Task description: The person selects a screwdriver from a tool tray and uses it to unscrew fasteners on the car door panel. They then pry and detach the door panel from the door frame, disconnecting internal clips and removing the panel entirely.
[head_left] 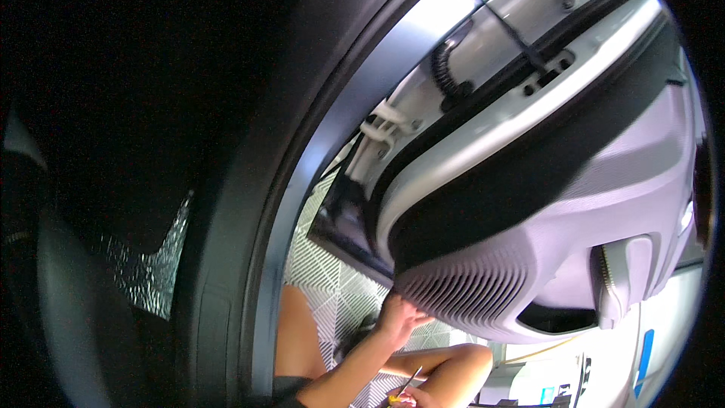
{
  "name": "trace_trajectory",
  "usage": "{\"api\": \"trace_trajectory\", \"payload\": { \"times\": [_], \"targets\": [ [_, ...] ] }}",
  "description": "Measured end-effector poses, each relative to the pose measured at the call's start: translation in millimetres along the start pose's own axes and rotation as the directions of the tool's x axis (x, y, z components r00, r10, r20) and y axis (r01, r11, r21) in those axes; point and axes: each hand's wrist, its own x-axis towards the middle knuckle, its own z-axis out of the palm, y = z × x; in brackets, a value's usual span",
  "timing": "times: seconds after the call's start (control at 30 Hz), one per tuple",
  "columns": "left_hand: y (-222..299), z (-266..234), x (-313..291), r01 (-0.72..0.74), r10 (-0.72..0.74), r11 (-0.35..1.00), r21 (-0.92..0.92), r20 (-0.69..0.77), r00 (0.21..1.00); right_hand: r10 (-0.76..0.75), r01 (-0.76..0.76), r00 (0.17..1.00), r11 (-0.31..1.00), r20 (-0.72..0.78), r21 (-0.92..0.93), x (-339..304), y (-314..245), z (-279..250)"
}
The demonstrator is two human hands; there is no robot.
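My left hand (400, 319) is at the lower corner of an open car door (604, 181), its fingers closed against the edge of the door panel below the speaker grille (472, 287). Part of those fingers is hidden by the panel. Lower down, at the bottom rim of the view, my right hand (417, 399) is closed around a screwdriver (408, 382) with a yellow handle and a thin dark shaft, pointing up and to the right. Only part of this hand shows.
The dark door frame (302, 159) of the car curves up on my left. Door hinges (387, 125), a corrugated cable sleeve (444, 68) and a check strap (513, 30) join door and body. My bare knees (468, 366) rest above a patterned floor (332, 276).
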Motion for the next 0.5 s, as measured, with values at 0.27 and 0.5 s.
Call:
{"api": "trace_trajectory", "payload": {
  "times": [0.27,0.5],
  "targets": [
    [26.7,14.5,-8.2,0.148,-0.151,0.988,0.033,0.115,0.982,0.008,-0.008,0.997,1.0,-0.081,-0.002,0.0,-17.7,11.8],
    [-17.9,33.9,-21.4,-0.104,0.069,0.976,-0.19,-0.181,0.981,0.017,-0.02,0.996,0.999,-0.082,-0.029,7.4,-19.6,17.7]
  ]
}}
